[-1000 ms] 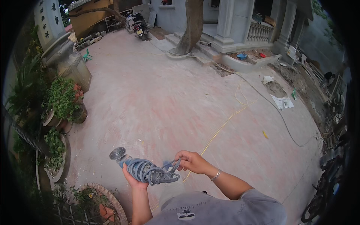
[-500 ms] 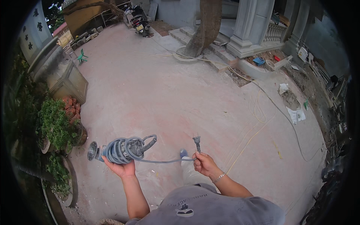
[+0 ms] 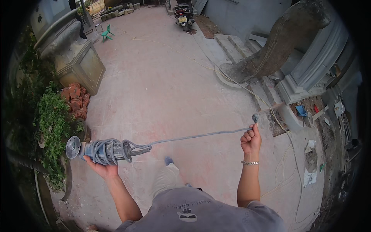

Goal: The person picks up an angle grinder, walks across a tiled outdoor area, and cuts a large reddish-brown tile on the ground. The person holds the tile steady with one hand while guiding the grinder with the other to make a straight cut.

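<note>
One length of cord (image 3: 201, 135) is already stretching loose between the hands; several coils are still circling the grinder (image 3: 114, 150), which the curled left hand (image 3: 103, 169) is cradling. The closed right hand (image 3: 251, 140) is gripping cord just below the plug (image 3: 254, 118).

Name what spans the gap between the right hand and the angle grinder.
In the head view, a grey cord stretches between the right hand and the angle grinder, above the pinkish ground.

Dark lettering (image 3: 192, 203) is printed across the grey shirt (image 3: 220, 216), above a black-and-white emblem (image 3: 188, 217). A yellow plate (image 3: 182, 19), too small to be read, is mounted on the motorbike (image 3: 181, 11). Dark marks (image 3: 39, 18) are borne by the pale pillar (image 3: 53, 11).
</note>
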